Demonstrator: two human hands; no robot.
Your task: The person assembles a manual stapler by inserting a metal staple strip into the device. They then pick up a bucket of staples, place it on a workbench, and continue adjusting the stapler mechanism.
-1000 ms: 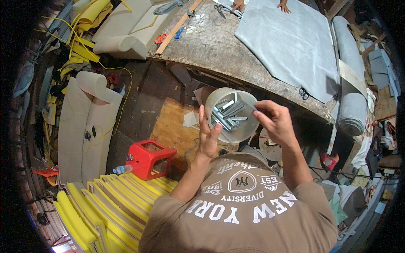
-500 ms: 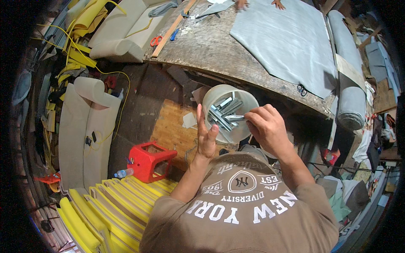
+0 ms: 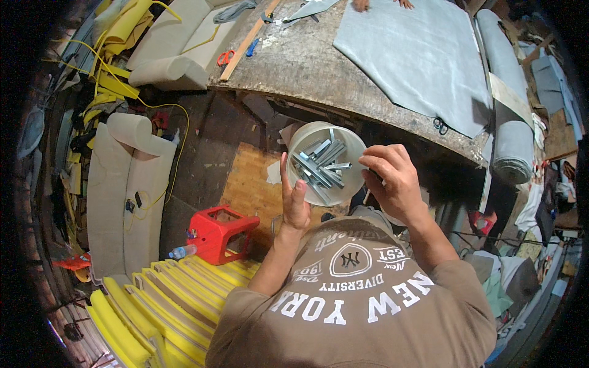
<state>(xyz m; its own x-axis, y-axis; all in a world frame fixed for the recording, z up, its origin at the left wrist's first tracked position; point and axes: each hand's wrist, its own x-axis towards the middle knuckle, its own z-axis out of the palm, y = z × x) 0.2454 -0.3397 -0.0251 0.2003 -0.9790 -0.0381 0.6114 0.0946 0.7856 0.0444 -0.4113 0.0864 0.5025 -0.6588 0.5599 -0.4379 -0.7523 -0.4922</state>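
Observation:
My left hand [image 3: 296,201] grips the left side of a whitish round plastic bucket [image 3: 358,142], thumb and fingers spread along its wall. The bucket is tilted so that its mouth faces me. Inside lie several silver metal strips [image 3: 323,158], shaped like sticks of staples, heaped at odd angles. My right hand [image 3: 396,184] is by the bucket's right rim, fingers curled in toward the thumb. Whatever sits between those fingertips, if anything, is hidden.
Ahead stands a worn wooden table [image 3: 294,67] bearing grey fabric [image 3: 417,67], orange scissors [image 3: 225,58] and black scissors [image 3: 440,126]. Another person's hands [image 3: 361,5] rest at its far edge. Left are a red stool [image 3: 224,230], yellow foam pieces [image 3: 165,300] and a beige sofa part [image 3: 113,196].
The bucket and my left hand have shifted slightly left. My right hand has drawn a little away from the strips to the rim. Some strips lie differently.

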